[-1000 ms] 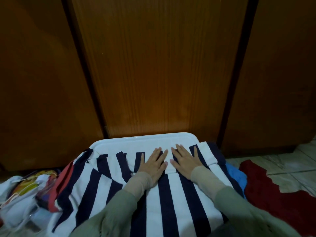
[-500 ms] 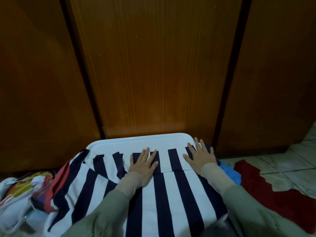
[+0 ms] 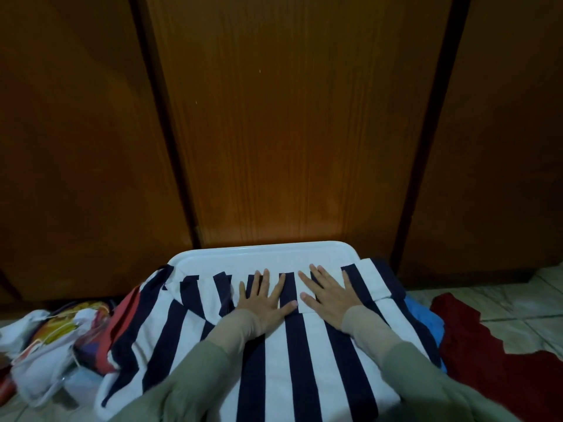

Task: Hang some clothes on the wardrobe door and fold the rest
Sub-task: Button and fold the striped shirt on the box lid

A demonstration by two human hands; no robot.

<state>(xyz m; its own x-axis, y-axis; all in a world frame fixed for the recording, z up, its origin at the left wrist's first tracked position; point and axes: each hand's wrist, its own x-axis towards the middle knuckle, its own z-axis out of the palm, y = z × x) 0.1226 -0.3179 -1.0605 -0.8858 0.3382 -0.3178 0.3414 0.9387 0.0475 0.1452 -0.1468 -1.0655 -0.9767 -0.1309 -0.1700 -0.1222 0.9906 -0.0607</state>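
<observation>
Olive sleeves (image 3: 189, 379) (beige cuffs (image 3: 240, 325) beneath)

Navy-and-white striped garment (image 3: 274, 360) lies flat, draped over a white tray (image 3: 265, 254).

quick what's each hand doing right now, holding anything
Left hand: open, fingers spread flat, pressing on the striped garment, holding nothing.
Right hand: open, fingers spread flat, pressing on the same garment's folded top edge, holding nothing.

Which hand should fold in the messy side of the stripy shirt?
Probably the left hand: the striped shirt bunches and hangs off the white tray on its side. The right hand lies flat on the neater side, keeping it pinned.
</observation>
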